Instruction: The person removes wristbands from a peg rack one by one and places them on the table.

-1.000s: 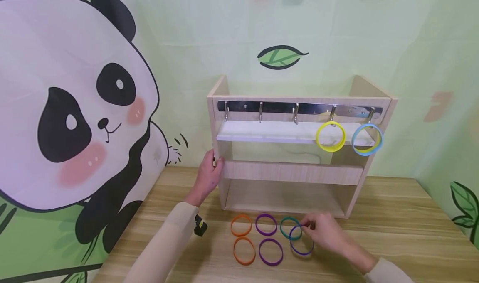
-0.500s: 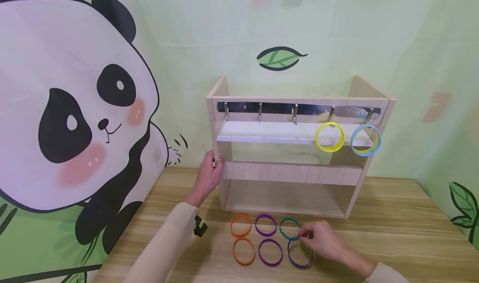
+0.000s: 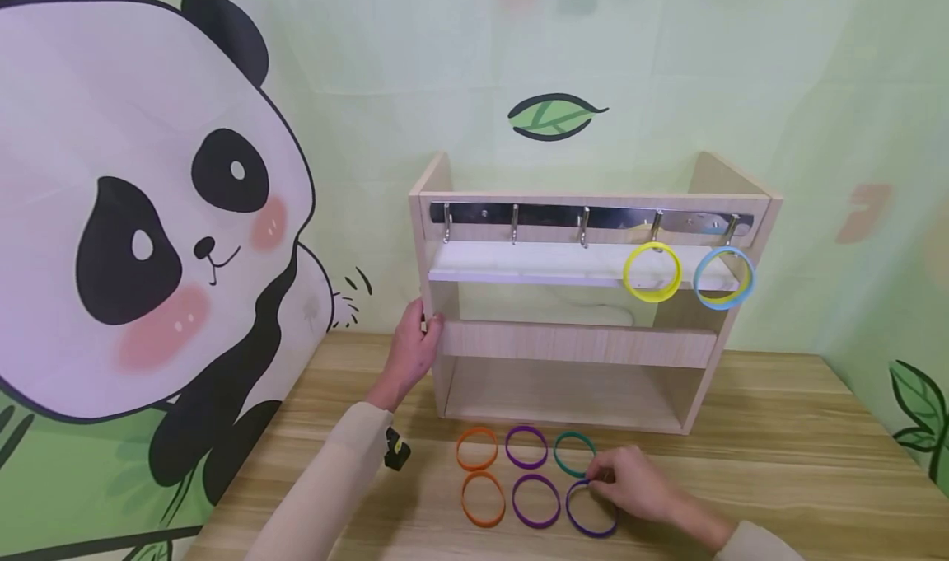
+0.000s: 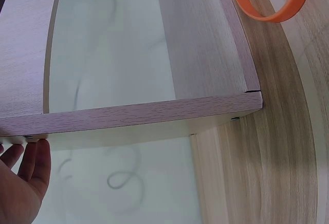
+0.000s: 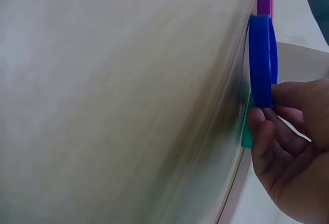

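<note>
My right hand (image 3: 636,483) pinches the upper rim of a dark blue silicone wristband (image 3: 591,535) between thumb and fingers, low at the table in front of the shelf. In the right wrist view, this blue band (image 5: 261,62) stands edge-on at my fingertips. Just behind it lies a green wristband (image 3: 569,435). Two purple wristbands (image 3: 536,525) and two orange wristbands (image 3: 483,525) lie to its left in two rows. Over at the wooden shelf (image 3: 578,343), my left hand (image 3: 410,348) rests against the left side panel; its fingertips touch the outer face in the left wrist view.
A metal hook rail (image 3: 549,214) runs along the shelf top. From its two right hooks hang a yellow wristband (image 3: 628,282) and a light blue band (image 3: 716,304) with yellow inside it. A panda-printed cloth (image 3: 133,67) covers the wall at left.
My right hand has moved toward me with the blue wristband, from overlapping the green one to in front of it. The left hand stays at the shelf.
</note>
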The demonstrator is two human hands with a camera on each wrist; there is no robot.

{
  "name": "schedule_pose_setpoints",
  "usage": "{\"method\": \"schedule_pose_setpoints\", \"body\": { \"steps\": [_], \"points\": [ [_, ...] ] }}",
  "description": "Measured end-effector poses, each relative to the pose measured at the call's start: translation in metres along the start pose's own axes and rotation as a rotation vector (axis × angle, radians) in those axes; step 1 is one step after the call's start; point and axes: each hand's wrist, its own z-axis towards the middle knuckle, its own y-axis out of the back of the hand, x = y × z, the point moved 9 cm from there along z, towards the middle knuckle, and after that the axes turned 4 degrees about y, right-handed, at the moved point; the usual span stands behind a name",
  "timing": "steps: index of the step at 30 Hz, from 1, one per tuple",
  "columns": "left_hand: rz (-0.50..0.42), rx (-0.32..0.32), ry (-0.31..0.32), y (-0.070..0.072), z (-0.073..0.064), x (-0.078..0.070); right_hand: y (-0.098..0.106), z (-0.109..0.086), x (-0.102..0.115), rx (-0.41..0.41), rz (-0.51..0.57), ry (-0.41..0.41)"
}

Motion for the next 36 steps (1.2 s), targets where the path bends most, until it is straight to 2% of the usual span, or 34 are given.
{"method": "schedule_pose_setpoints", "body": {
  "steps": [9, 13, 20, 26, 36],
  "points": [
    [-0.002, 0.006, 0.000, 0.000, 0.000, 0.000, -0.001, 0.003, -0.007, -0.007, -0.054, 0.014],
    [-0.003, 0.005, 0.002, 0.000, 0.000, 0.000, 0.002, 0.005, -0.006, -0.024, -0.043, 0.017],
    [-0.001, 0.002, 0.009, -0.001, -0.001, 0.002, 0.015, 0.007, -0.004, -0.079, -0.006, -0.002],
    [0.000, 0.000, 0.008, 0.000, -0.001, 0.001, 0.022, 0.008, -0.003, -0.091, 0.003, -0.006],
    [-0.011, -0.002, 0.013, -0.001, -0.001, 0.001, 0.046, 0.012, 0.000, -0.156, -0.014, -0.001]
  ]
}}
